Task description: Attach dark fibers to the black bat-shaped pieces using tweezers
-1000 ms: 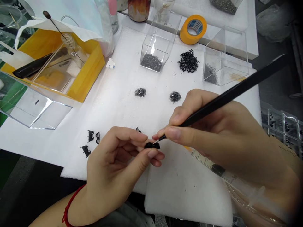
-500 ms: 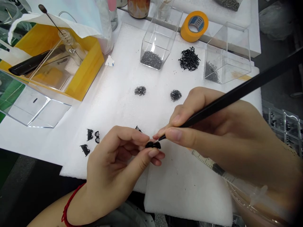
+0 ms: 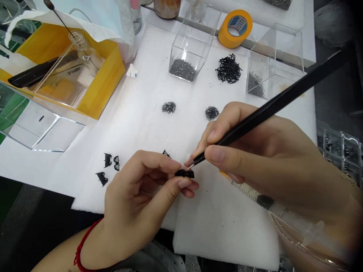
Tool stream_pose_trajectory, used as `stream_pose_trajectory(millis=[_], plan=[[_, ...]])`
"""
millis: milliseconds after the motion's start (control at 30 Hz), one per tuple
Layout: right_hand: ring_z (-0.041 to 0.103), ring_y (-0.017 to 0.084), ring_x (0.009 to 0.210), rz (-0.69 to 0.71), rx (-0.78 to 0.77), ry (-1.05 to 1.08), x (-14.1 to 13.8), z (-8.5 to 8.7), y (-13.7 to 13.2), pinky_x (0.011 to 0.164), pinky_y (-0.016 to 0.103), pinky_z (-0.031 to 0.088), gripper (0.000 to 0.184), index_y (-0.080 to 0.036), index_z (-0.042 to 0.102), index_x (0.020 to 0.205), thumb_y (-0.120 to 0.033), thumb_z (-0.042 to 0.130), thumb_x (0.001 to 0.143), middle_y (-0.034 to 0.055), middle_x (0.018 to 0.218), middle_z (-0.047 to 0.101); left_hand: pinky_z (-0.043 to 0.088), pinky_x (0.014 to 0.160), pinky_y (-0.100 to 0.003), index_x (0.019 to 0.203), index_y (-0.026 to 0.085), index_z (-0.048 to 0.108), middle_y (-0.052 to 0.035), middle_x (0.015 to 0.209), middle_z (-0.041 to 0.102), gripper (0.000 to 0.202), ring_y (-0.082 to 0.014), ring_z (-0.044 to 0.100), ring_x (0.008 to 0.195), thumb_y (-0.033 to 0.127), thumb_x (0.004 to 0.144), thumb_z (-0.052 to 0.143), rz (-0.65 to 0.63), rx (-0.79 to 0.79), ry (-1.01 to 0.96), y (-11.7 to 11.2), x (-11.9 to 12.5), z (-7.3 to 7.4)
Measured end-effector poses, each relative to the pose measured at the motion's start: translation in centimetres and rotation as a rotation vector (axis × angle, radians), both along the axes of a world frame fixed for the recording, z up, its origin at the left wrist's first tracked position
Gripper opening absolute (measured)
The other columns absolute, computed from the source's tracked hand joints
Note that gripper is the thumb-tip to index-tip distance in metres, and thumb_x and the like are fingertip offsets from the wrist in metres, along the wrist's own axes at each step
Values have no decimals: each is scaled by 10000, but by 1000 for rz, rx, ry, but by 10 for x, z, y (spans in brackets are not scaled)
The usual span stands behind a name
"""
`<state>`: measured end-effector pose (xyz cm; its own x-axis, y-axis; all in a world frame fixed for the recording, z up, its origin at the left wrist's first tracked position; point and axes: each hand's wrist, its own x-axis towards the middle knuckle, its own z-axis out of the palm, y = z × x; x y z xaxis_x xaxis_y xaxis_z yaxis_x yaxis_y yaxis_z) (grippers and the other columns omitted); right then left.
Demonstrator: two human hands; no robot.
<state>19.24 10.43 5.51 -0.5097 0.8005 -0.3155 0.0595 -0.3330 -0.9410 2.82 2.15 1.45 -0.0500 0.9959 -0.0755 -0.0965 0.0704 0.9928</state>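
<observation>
My left hand pinches a small black plastic part between thumb and fingers, just above the white foam pad. My right hand grips a long black tool like a pen; its fine tip hovers right above the part, close to my left forefinger. Three similar black parts lie on the foam to the left of my left hand, and another one peeks out behind my fingers.
Two small grey piles lie mid-pad. Behind them stand two clear boxes with grey bits, a heap of black pieces and yellow tape. A yellow tray sits left, a syringe under my right hand.
The tool's tip has lifted slightly off the black part and my right hand has shifted up a little. My left hand keeps holding the part in the same place.
</observation>
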Motion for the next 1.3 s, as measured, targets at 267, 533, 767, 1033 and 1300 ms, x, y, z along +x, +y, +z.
stream_pose_trajectory(millis=[267, 533, 767, 1033, 1300], plan=[[611, 20, 486, -7, -14, 9, -3, -2, 0, 435, 39, 480, 163, -211, 623, 796, -48, 634, 790, -59, 746, 695, 610, 709, -128, 930, 207, 600, 59, 768, 740, 300, -89, 730, 694, -42, 768, 643, -10, 11, -29, 3, 0, 0], [588, 20, 460, 4, 17, 13, -3, -2, -1, 371, 51, 431, 140, -203, 619, 792, -63, 633, 796, -52, 720, 690, 622, 689, -149, 921, 203, 599, 49, 762, 739, 298, -102, 732, 682, -48, 766, 640, -15, 16, -29, 4, 1, 0], [602, 22, 504, 26, 3, -38, 0, -3, -1, 421, 68, 453, 143, -222, 620, 817, -79, 618, 815, -61, 783, 692, 614, 713, -128, 930, 200, 594, 63, 782, 737, 303, -80, 726, 696, -54, 770, 635, -26, 30, -41, 3, 1, -1], [567, 9, 423, 31, 8, -39, 0, -1, -1, 363, 52, 403, 129, -224, 610, 806, -96, 621, 817, -73, 717, 691, 622, 716, -148, 949, 205, 594, 54, 785, 737, 301, -92, 728, 704, -42, 780, 631, -32, 24, -37, 4, 1, -2], [683, 98, 594, 43, 72, -88, 0, 0, -1, 472, 116, 543, 145, -228, 617, 798, -84, 624, 809, -55, 753, 701, 622, 711, -155, 947, 213, 586, 53, 806, 730, 297, -90, 724, 705, -33, 786, 630, -34, 10, -28, 0, 1, -1]])
